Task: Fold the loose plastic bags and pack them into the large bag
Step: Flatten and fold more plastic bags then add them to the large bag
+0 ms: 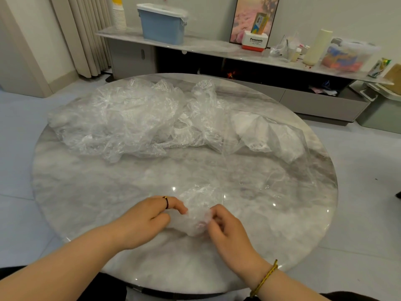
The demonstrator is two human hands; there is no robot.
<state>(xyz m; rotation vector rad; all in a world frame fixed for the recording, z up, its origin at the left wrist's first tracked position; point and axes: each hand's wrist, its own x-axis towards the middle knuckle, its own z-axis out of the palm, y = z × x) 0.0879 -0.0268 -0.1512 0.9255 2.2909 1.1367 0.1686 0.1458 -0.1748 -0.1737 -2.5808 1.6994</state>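
Right hand [225, 229] fingertips are buried in the crumpled bag [195, 216] held between it and the left hand [149, 220]; the bag's edges and fold state are not resolvable. Heap of clear bags [121, 120] beyond the left hand: films overlap, count indeterminate. Large bag [271, 137] beyond the right hand: mouth not discernible; both forearms cut by bottom edge.

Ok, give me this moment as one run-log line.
phase: folding | left hand: holds small bag | right hand: pinches small bag | loose bags: heaped far left | large bag: far right
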